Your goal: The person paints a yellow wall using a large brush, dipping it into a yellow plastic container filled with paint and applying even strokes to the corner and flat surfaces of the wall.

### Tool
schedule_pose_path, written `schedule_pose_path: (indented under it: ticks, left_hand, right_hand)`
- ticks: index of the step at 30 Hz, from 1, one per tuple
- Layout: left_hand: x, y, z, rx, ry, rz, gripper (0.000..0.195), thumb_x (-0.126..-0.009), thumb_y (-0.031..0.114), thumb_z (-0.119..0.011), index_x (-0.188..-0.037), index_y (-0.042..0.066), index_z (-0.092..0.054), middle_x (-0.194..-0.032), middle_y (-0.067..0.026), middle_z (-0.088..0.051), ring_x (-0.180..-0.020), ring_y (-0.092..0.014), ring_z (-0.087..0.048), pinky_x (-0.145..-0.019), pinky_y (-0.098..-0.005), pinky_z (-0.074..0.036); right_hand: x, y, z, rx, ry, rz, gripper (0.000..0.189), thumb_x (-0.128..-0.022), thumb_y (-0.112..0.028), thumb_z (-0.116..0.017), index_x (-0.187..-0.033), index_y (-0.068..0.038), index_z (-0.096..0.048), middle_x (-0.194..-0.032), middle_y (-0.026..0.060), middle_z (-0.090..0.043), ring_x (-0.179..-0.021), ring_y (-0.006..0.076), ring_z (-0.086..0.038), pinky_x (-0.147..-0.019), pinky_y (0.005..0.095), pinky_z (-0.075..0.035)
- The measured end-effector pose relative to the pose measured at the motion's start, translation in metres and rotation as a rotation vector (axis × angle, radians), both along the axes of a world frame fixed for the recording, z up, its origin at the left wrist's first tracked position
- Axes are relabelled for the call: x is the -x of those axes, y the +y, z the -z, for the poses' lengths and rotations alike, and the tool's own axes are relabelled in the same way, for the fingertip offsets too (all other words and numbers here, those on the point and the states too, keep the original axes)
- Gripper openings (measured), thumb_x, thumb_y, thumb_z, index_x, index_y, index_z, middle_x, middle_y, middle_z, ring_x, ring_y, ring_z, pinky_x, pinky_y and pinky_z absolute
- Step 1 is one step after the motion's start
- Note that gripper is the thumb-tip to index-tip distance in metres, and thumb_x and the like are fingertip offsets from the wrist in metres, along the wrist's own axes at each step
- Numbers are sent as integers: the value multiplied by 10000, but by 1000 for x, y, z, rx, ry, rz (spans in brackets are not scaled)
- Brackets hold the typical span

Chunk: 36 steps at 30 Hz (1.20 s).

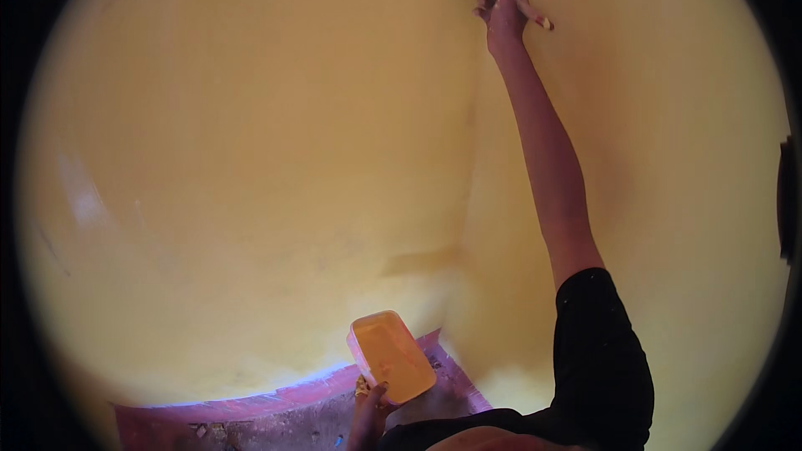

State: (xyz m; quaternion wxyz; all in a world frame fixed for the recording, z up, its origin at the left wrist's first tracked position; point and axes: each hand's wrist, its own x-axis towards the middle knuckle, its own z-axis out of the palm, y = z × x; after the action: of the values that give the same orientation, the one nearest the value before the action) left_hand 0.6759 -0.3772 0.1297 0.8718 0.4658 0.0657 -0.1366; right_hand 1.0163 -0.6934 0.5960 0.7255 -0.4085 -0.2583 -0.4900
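My right hand (506, 9) is raised high at the upper right of centre, gripping a paintbrush (526, 9) by its handle. The bristles point left and lie against or very close to the yellow wall (282, 138), near its inner corner. Low in the view, my left hand (373, 402) holds a rectangular plastic tub (358, 347) by its near left edge. Orange-yellow paint (395, 357) lies in the tub, which is tilted in the picture, and paint marks its rim.
A pinkish-purple skirting band (250, 406) runs round the foot of the walls. The grey floor (282, 429) below bears small bits of debris. A second wall (677, 169) meets the first at the corner, with a dark object (785, 200) at the far right edge.
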Motion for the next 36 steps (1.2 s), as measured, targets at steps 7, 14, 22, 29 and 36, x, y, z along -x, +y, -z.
schedule_pose_path:
  ticks: [7, 14, 22, 29, 36]
  left_hand:
    - [-3, -8, 24, 87, 16, -61, 532, -884, 115, -510, -1356, 48, -276, -1323, -181, -453, -1167, -354, -550, -848, -537, -550]
    - [-13, -4, 23, 71, -2, -3, 525, -893, 111, -507, -1358, 48, -272, -1324, -183, -456, -1171, -358, -546, -852, -535, -551]
    - [-28, -5, 19, 73, 64, 8, 581, -886, 140, -523, -1380, 81, -224, -1368, -204, -393, -1194, -441, -504, -839, -622, -534]
    - [-40, -11, 6, 124, 10, -32, 587, -887, 123, -520, -1387, 100, -213, -1376, -206, -381, -1194, -450, -501, -835, -634, -532]
    - [-43, -26, -4, 122, 4, -88, 583, -895, 123, -518, -1392, 96, -215, -1374, -192, -394, -1196, -424, -506, -837, -610, -535]
  right_hand:
    - [10, 14, 193, -100, 413, -4, 219, -937, -363, -522, -994, -155, -488, -740, -10, -516, -573, 91, -492, -453, 265, -419]
    - [41, 9, 308, -43, 856, -64, 172, -946, -320, -504, -947, -148, -517, -712, 2, -532, -525, 87, -503, -430, 245, -437]
    - [0, -4, 97, 21, 410, -156, 132, -917, -221, -544, -912, -89, -536, -742, 30, -546, -576, 128, -542, -456, 281, -492]
    - [-3, -23, -171, 5, 183, -185, 164, -936, -173, -501, -985, -17, -492, -762, 81, -539, -606, 179, -561, -531, 304, -553]
    - [-14, -32, -159, 53, 95, -168, 105, -937, -187, -508, -955, -86, -483, -750, 43, -546, -560, 142, -551, -511, 311, -537]
